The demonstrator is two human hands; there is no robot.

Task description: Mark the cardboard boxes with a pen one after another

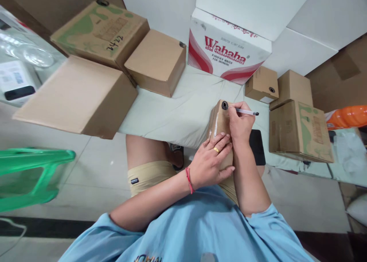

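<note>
Just right of the middle of your view, toward 3 o'clock, a narrow cardboard carton (220, 121) lies in front of you, its far end pointing to 12 and carrying a black-rimmed round hole (225, 105). Your left hand (212, 160) lies on the near part of the carton, palm down, fingers slightly spread and pinching nothing. Your right hand (241, 125) pinches a pen (247, 111) between thumb and fingers beside the hole; the pen's dark end points toward 3 o'clock.

A dark flat device (257, 149) sits near your right forearm, at about 4 o'clock. At 1 o'clock stands the white-and-red Wahaha box (226, 51), with a small brown box (259, 85) at 2. More boxes (301, 126) are at 3, near an orange bottle (348, 116). Three brown boxes (99, 36) cluster from 9 to 11 o'clock, and a green stool (37, 155) stands between 8 and 9.
</note>
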